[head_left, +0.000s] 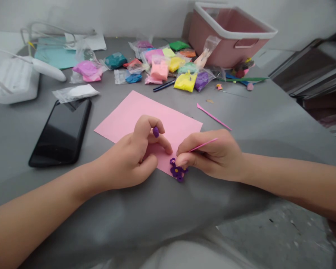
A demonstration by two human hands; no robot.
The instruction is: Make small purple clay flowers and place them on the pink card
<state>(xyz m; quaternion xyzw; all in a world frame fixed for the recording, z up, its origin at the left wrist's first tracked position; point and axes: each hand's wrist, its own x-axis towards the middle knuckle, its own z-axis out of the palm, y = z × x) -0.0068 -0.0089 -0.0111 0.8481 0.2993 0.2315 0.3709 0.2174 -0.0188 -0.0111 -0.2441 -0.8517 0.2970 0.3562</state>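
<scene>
Purple clay flowers with yellow centres (176, 171) lie in a cluster on the near right corner of a pink sheet of paper (145, 108). My left hand (137, 153) rests over the paper, a small lump of purple clay (156, 132) tucked under its curled finger. Another finger of this hand reaches down to the paper beside the flowers. My right hand (212, 157) pinches a thin pink clay tool (204, 144), its fingertips right at the flowers. The tool's working end is hidden by the fingers. A second pink clay tool (214, 117) lies on the table behind the right hand.
Bags of coloured clay (159, 69) spread along the back, near a dark pen (164, 86). A pink bin with a white rim (232, 33) stands back right. A black phone (63, 130) lies left, near a white power strip (15, 80) with cables.
</scene>
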